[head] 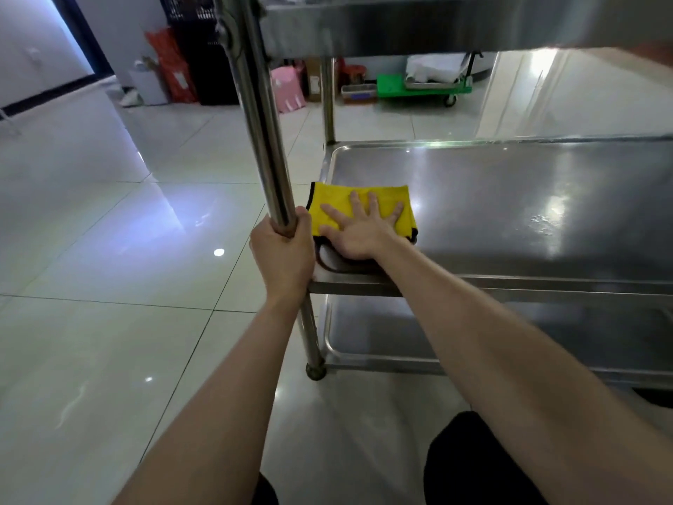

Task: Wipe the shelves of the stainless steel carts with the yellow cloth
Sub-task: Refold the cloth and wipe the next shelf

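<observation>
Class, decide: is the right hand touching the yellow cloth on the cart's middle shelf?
Touching. The head view shows the right hand lying flat, fingers spread, on the yellow cloth, with no gap between them.

Yellow cloth [331, 196] partly under right hand [358, 236]; top shelf [437, 31] cropped.

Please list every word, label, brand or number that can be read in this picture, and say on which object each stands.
No text can be read.
Brown carton: a pale patch, too blurred to read.
Red bags: any print is too blurred to read.
Yellow cloth, middle shelf, cart post: no text visible.
</observation>
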Motion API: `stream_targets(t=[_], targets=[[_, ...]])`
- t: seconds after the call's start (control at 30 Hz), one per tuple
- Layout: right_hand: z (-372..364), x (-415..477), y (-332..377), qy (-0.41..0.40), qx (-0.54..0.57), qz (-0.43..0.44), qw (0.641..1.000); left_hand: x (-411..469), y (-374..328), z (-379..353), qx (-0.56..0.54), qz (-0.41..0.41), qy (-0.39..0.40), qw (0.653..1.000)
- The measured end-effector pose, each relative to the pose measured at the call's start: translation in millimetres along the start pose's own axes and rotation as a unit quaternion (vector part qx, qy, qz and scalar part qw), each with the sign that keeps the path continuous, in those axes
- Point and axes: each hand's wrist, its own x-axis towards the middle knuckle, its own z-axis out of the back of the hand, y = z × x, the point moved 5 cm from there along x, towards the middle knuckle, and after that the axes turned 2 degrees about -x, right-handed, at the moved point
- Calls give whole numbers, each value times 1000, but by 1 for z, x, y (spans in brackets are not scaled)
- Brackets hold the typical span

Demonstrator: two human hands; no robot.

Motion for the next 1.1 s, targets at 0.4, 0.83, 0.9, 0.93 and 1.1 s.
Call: stream_targets(t=[0.4,0.83,0.9,0.93,1.1], targets=[[-4,-106,-123,33,40,-9,999,8,3,8,52,77,67,993],[4,-132,-255,-5,31,-117,993,-75,-43,-56,263,-325,-18,908],[9,-130,-254,5,44,-114,993,-77,-34,-105,317,-297,92,896],[11,-128,-253,8,51,-113,992,-73,-26,-124,344,-254,134,894],[8,-114,-247,-38,29,-134,990,-61,21,-162,466,-142,245,838]])
